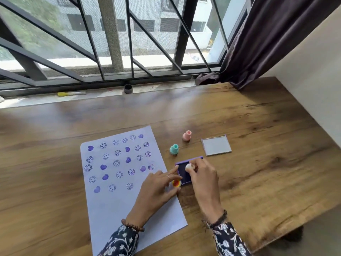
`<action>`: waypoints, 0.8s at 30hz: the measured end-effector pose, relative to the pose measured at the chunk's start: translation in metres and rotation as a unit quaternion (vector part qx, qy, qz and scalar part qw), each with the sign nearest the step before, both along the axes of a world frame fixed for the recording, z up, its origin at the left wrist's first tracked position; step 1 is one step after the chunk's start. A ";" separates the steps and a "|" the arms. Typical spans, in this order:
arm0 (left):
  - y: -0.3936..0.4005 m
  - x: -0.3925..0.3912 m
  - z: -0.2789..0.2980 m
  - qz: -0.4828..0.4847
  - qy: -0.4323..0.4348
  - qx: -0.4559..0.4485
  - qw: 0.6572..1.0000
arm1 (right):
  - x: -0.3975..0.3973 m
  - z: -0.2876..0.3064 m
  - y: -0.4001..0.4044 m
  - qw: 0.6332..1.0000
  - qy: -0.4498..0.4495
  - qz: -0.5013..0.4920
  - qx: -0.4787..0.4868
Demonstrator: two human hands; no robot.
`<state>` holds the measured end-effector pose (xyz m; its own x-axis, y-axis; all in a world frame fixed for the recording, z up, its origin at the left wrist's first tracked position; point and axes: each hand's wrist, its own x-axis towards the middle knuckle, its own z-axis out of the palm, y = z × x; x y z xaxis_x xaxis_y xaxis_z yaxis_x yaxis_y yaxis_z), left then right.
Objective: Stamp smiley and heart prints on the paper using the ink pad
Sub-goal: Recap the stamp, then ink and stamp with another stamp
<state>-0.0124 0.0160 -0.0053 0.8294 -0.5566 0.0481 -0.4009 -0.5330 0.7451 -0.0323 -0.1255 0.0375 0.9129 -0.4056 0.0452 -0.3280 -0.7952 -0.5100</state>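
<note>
A white sheet of paper lies on the wooden table, covered with several purple smiley and heart prints. To its right sits the purple ink pad, open. My right hand is shut on a small white stamp and holds it on the pad's dark surface. My left hand rests on the paper's right edge, its fingers touching the pad's left side and lying over a yellow and red stamp. Whether it grips that stamp I cannot tell.
A teal stamp and a pink stamp stand upright behind the pad. The pad's lid lies further right. The wooden table ends at a window sill with bars behind, and a dark curtain hangs at the right.
</note>
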 end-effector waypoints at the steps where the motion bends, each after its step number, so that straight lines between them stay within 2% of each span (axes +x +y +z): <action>1: 0.000 0.000 -0.001 0.002 0.001 0.002 1.000 | 0.001 -0.002 0.000 1.000 -0.002 0.008 -0.013; 9: -0.001 -0.004 0.005 0.020 0.035 -0.051 0.998 | 0.002 0.001 -0.002 1.000 0.013 0.022 -0.010; 14: 0.027 -0.018 0.012 0.080 -0.022 -0.085 0.993 | -0.006 0.005 0.007 1.000 -0.011 0.012 0.001; 17: 0.068 -0.030 0.007 0.138 -0.068 -0.071 0.985 | -0.020 0.004 0.034 0.996 -0.050 0.012 0.075; 20: 0.111 -0.036 -0.001 0.187 -0.071 -0.065 0.978 | -0.029 0.000 0.069 0.987 -0.022 0.030 0.157; 24: 0.144 -0.038 -0.016 0.196 -0.023 -0.066 0.978 | -0.024 0.001 0.097 0.988 0.019 0.052 0.142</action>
